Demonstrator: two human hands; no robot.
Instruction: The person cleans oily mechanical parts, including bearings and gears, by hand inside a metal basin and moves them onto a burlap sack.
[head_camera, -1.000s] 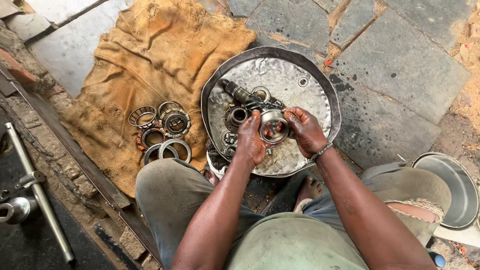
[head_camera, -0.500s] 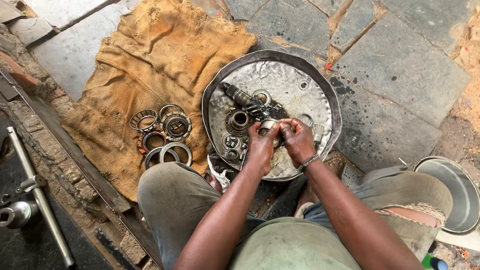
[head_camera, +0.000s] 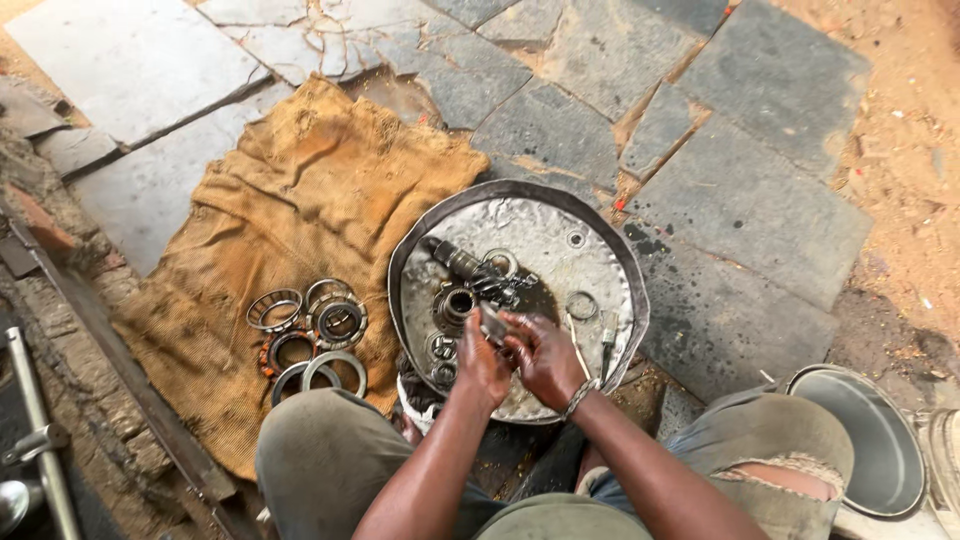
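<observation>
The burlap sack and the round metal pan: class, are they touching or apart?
Touching. The head view shows the pan's left rim lying over the sack's right edge, with no stone showing between them.

Both bare forearms rise from the bottom of the frame and converge near its centre, the left arm from lower left of middle, the right from lower right with a thin band about its wrist. The left hand (head_camera: 482, 362) sits just left of the right hand (head_camera: 545, 357), and the two touch, knuckles up and fingers curled inward towards each other. The fingers of both hands are bent closed around a small part between them, which they mostly hide.
</observation>
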